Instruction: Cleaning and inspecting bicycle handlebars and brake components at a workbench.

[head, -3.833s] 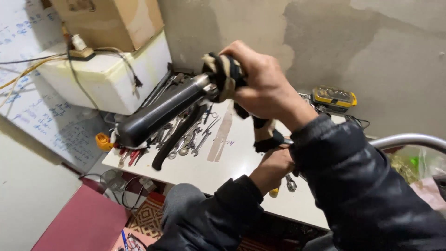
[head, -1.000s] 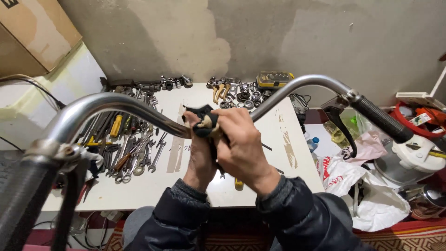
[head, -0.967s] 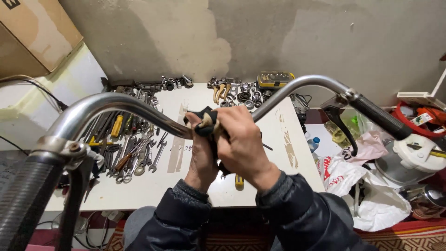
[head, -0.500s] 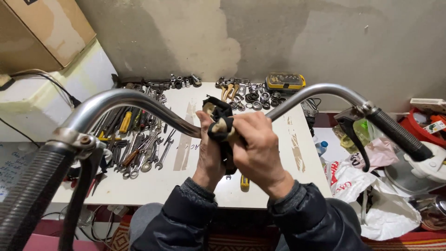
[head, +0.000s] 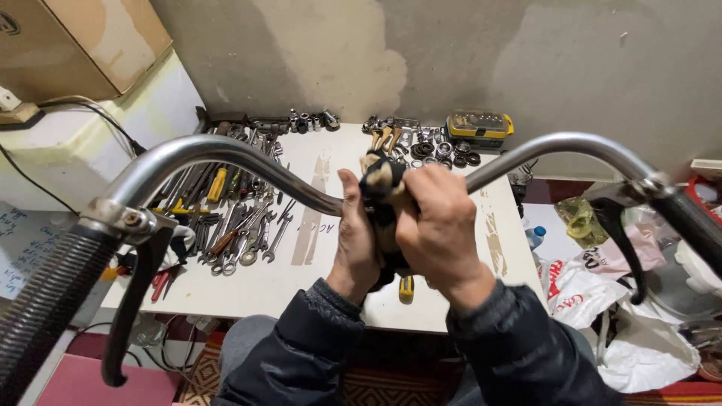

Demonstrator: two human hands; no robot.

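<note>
Both hands were closed at the middle of a chrome bicycle handlebar [head: 226,154], held crosswise above the white bench [head: 316,278]. The left hand [head: 355,240] gripped from the underside, its fingers [head: 348,197] wrapped tight round the bar. The right hand [head: 444,218] lay just beside it, touching, its fingers shut over a dark and tan rag [head: 380,180] bunched against the bar's centre. The rag covered the centre section, so what lay beneath it could not be told.

From the centre the bar rose and swept out to both sides. The left end carried a ribbed black grip [head: 45,308] with a brake lever [head: 135,301] hanging below it, running out of view at the lower left corner. The right end carried another black grip [head: 696,222] and a brake lever [head: 624,233], reaching past the bench's right edge.

On the bench, a dense spread of spanners and screwdrivers [head: 233,218] filled the left part up to the rear edge. Sockets and bearings [head: 429,146] lay along the back, next to a yellow and grey bit case [head: 479,126] against the wall. The near middle of the benchtop, under the hands, was mostly bare; a yellow-handled tool [head: 406,288] lay at the front edge.

To the right of the bench, plastic bags [head: 602,293] crowded the floor. To the left stood a white cabinet [head: 83,143] with a cardboard box [head: 83,37] on top.
</note>
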